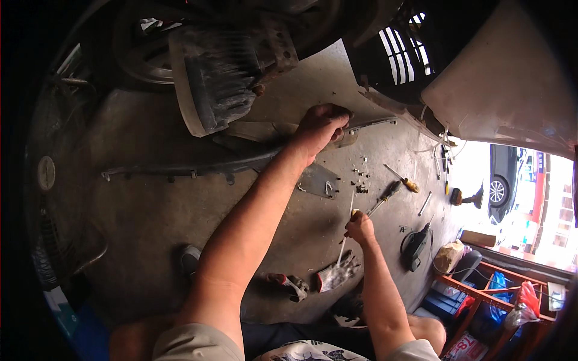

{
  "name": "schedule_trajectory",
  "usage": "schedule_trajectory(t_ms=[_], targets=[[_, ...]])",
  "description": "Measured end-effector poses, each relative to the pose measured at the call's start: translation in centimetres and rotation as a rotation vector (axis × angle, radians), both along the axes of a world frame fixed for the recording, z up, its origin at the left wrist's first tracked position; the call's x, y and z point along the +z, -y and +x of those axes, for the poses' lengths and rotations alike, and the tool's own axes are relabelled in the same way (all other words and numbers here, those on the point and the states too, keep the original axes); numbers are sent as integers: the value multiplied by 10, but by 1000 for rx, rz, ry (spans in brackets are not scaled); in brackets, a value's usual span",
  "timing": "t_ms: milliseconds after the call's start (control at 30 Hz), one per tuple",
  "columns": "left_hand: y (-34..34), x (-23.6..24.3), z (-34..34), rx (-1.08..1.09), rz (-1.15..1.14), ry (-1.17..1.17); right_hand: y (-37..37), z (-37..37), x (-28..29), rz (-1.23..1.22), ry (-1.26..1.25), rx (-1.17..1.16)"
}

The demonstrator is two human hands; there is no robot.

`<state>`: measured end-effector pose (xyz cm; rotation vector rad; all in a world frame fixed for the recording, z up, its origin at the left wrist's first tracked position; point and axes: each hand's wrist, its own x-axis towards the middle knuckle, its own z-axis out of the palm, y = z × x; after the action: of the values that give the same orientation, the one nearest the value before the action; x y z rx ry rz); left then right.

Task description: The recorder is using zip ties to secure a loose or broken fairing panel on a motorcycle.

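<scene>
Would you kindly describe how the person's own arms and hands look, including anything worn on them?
The left hand and the right hand wear no gloves, and the forearms are bare. The left sleeve and the right sleeve are short and greyish beige. No watch or bracelet shows.

This looks like a vehicle repair workshop: a car wheel [150, 65] stands close by, a long dark trim strip [201, 168] lies on the bare floor [144, 225] near a yellow-handled screwdriver [411, 185], small fasteners [361, 189] and a corded power tool [414, 248], and the bright opening shows a parked car [504, 174].
</scene>
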<state>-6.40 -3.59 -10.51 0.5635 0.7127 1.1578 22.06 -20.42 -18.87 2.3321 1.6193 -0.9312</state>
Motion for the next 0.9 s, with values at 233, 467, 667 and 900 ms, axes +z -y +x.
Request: schedule_trajectory(t_ms=[233,467,667,900], targets=[[0,-6,4,-15,-21,-84,-30,-14,28,-59,-42,-121],[-5,-22,9,1,5,-131,-48,-20,48,63,-123,-106],[-19,-32,49,17,-44,-176,-77,-75,86,378,-643,-194],[-67,-21,104,88,-295,304,-80,-86,115,439,-690,-204]])
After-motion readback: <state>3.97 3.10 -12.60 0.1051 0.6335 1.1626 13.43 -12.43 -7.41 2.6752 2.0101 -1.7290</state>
